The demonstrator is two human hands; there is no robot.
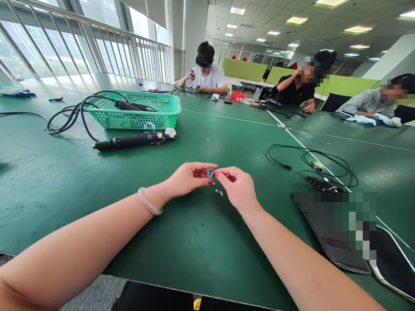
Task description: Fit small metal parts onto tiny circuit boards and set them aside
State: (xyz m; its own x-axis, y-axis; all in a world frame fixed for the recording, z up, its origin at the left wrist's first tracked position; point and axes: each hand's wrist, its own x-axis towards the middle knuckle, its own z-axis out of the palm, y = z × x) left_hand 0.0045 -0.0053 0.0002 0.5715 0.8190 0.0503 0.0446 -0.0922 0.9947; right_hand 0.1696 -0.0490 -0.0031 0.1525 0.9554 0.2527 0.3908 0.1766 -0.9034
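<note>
Between the thumb and fingers of my left hand (189,179) is a small dark grey part (210,173) with fine detail on its face; its exact kind is too small to make out. From the right, my right hand (240,185) pinches at the edge of that same part, thumb and forefinger together. Whether those fingertips also hold a tiny piece is hidden. Just below, a small metal piece (219,192) lies on the green table (194,242), with a tiny copper-coloured bit (213,184) near my left thumb.
A green plastic basket (162,117) holding black cables stands at the back left, a black electric screwdriver (136,140) before it. To the right lie a black cable (311,149) and a dark pouch (337,246). Several people sit across the table, one in a white shirt (217,77).
</note>
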